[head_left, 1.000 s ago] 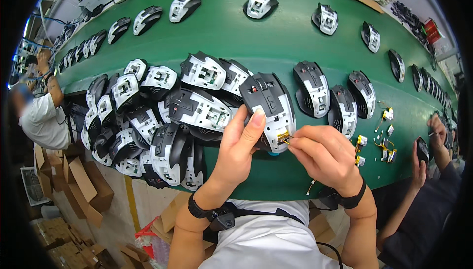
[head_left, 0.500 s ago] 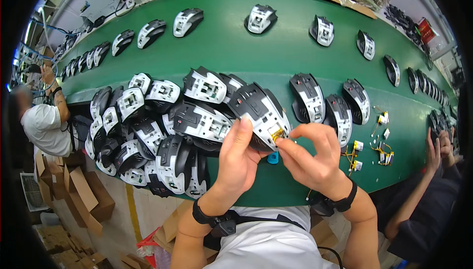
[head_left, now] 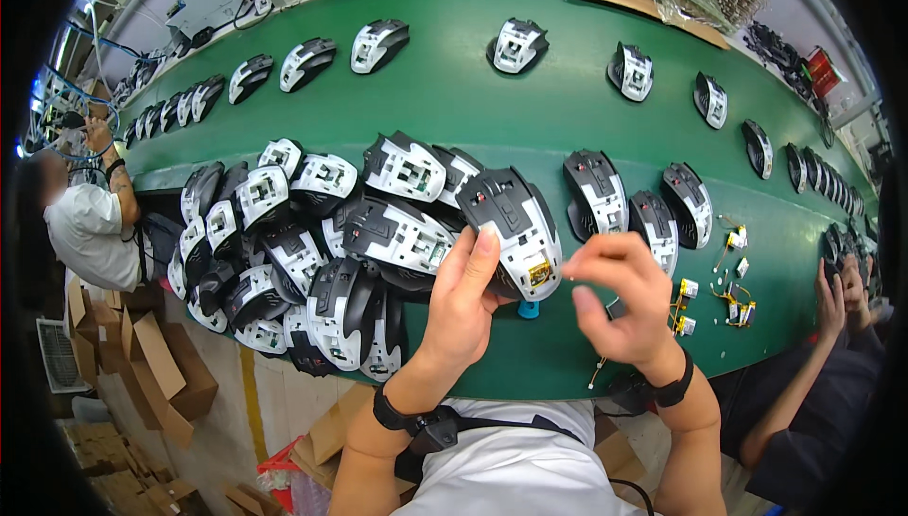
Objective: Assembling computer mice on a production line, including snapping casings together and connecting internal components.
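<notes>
My left hand [head_left: 456, 313] grips a black-and-white computer mouse [head_left: 504, 213] by its left side, thumb on top, its underlying fingers hidden. In an opening at the mouse's near end sits a small yellow-wrapped battery [head_left: 539, 275]. Just right of that end is my right hand [head_left: 626, 300], apart from the mouse, with index finger and thumb parted and nothing visible between them. Beneath the mouse a small blue object [head_left: 529, 309] shows in part. Similar half-assembled mice [head_left: 331, 313] lie heaped to the left, and a few more [head_left: 596, 192] stand to the right.
Small batteries with wires [head_left: 687, 325] lie at right on the green table [head_left: 454, 71]. A spaced row of mice [head_left: 518, 46] crosses its far part. One person [head_left: 90, 232] works at far left; another person's hands [head_left: 832, 294] hold a dark part at right. Cardboard boxes [head_left: 170, 374] sit on the floor.
My right hand has drawn back to the right from the mouse, its pinch opened. The yellow battery in the opening is now uncovered. My left hand keeps its hold.
</notes>
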The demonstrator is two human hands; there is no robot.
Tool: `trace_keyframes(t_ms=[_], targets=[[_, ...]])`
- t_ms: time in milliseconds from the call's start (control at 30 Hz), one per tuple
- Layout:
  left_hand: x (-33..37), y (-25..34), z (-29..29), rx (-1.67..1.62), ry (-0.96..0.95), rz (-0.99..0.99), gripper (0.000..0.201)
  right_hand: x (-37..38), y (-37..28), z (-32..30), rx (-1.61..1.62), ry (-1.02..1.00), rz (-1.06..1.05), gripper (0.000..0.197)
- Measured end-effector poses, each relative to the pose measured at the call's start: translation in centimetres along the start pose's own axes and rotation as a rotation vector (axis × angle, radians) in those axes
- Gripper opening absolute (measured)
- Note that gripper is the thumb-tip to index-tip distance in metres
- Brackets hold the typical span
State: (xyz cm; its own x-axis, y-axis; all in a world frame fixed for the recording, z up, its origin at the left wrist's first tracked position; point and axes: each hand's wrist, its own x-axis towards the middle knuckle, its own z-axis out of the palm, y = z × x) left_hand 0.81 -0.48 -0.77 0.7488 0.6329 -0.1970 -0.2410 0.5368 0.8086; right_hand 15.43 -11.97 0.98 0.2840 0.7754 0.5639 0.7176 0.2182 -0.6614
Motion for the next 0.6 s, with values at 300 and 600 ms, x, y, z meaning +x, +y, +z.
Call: trace_keyframes(t_ms=[300,600], targets=[[0.1,0.2,0.0,0.053,0.016,0.016,0.049,0.2,-1.2,0.7,-0.186,-0.238,-0.055,0.036],[-0.8,-1.9,0.3,0.204,-0.304,0.191,0.077,0.7,-0.8,-0.2,-0.006,-0.211,0.08,0.082]])
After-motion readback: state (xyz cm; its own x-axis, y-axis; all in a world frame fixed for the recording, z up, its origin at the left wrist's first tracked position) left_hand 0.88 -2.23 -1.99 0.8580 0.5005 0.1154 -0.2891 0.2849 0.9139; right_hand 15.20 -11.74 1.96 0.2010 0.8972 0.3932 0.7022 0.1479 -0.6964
